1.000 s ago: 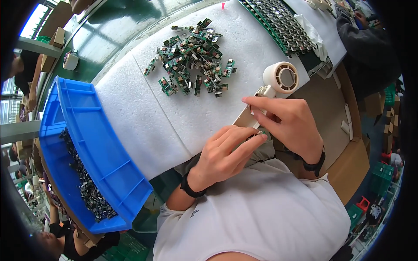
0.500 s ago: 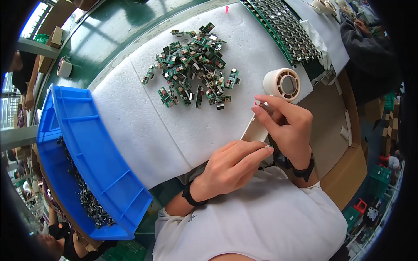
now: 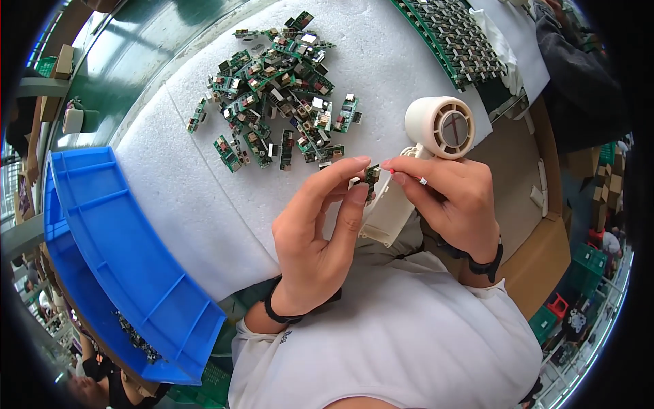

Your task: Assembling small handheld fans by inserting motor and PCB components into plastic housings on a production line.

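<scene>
Between the thumb and fingers of my left hand (image 3: 317, 225) is a small green circuit board (image 3: 371, 183), held upright. My right hand (image 3: 453, 198) is closed in a pinch on a thin wire (image 3: 392, 171) with a red tip, close to the board's right side; a small white connector shows by its fingers. Below and between both hands lies the open handle of a white handheld fan (image 3: 388, 217). Its round head, with a spoked ring, rests on the white foam sheet beyond my right hand. How the wire joins the fan is hidden.
A heap of small circuit boards (image 3: 272, 92) lies on the white foam sheet (image 3: 197, 184). At left stand blue plastic bins (image 3: 129, 238) with small dark parts inside. Panels of joined boards (image 3: 456, 44) lie far right. An open cardboard box (image 3: 524, 170) sits at right; a person's dark sleeve (image 3: 579, 82) is beyond.
My left hand has turned and risen, bringing the circuit board up beside the right hand's fingertips. More of the fan's handle shows. The whole view has shifted a little.
</scene>
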Available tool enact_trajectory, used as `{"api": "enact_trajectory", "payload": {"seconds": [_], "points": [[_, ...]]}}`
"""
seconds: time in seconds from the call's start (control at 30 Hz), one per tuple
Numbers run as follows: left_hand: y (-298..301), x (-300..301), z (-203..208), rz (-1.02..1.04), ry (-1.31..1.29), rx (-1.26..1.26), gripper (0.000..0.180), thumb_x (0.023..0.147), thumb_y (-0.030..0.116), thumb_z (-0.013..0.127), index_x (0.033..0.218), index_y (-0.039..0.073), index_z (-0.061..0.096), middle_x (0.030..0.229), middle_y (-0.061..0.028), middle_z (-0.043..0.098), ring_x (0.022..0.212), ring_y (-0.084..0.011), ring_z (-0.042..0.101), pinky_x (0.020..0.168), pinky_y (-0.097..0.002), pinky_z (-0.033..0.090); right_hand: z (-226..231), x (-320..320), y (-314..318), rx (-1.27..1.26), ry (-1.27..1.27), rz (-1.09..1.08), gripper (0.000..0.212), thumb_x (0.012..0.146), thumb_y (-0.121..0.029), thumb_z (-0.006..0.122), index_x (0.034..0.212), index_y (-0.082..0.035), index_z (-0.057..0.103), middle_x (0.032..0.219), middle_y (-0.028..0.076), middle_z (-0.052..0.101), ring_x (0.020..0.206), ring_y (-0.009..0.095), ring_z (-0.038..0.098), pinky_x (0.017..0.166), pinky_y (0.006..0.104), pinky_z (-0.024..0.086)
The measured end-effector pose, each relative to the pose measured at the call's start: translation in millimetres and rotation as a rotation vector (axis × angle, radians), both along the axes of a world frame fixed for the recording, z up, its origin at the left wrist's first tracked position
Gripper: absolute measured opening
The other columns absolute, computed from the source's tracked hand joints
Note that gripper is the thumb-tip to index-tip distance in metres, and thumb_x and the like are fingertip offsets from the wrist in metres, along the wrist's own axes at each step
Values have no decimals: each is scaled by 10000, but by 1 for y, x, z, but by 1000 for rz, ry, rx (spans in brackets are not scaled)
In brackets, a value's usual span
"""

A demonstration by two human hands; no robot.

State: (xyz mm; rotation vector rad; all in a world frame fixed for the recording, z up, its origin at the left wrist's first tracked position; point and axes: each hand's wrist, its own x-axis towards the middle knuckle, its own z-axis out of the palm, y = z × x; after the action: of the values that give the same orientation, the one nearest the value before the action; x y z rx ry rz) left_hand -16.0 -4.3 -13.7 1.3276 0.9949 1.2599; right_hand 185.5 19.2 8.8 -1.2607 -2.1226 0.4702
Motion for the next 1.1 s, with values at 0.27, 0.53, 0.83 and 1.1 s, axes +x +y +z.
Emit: {"api": "enact_trajectory", "payload": {"seconds": [0.27,0.53,0.83,1.1], "points": [[3,-3,-4,-81,52,21,346,957,-134,583,1299,-82,585,1238,-149,656,1066,-190,678,923,-307,554,8,0,0,-186,189,-34,137,824,-21,784,955,-62,792,739,67,726,523,130,625,481,253,458],[0,-2,-1,-121,148,91,337,892,-200,606,1188,-61,687,1200,-171,678,1061,-204,683,917,-305,552,10,12,1,-192,158,135,155,812,-96,821,955,-72,767,717,62,699,578,213,653,518,305,488],[-6,-4,-3,-144,29,-18,444,815,-199,653,1184,32,741,1067,-127,730,917,-196,714,791,-289,565,9,24,7,-133,135,263,208,714,-82,879,900,-69,787,648,67,674,542,180,640,503,287,457],[-6,0,-14,-164,-77,-66,442,828,-195,660,1188,43,754,1047,-113,733,899,-185,709,785,-278,562,-8,26,6,-173,282,221,214,694,-65,909,861,-72,776,672,47,700,574,150,661,508,262,460]]}}
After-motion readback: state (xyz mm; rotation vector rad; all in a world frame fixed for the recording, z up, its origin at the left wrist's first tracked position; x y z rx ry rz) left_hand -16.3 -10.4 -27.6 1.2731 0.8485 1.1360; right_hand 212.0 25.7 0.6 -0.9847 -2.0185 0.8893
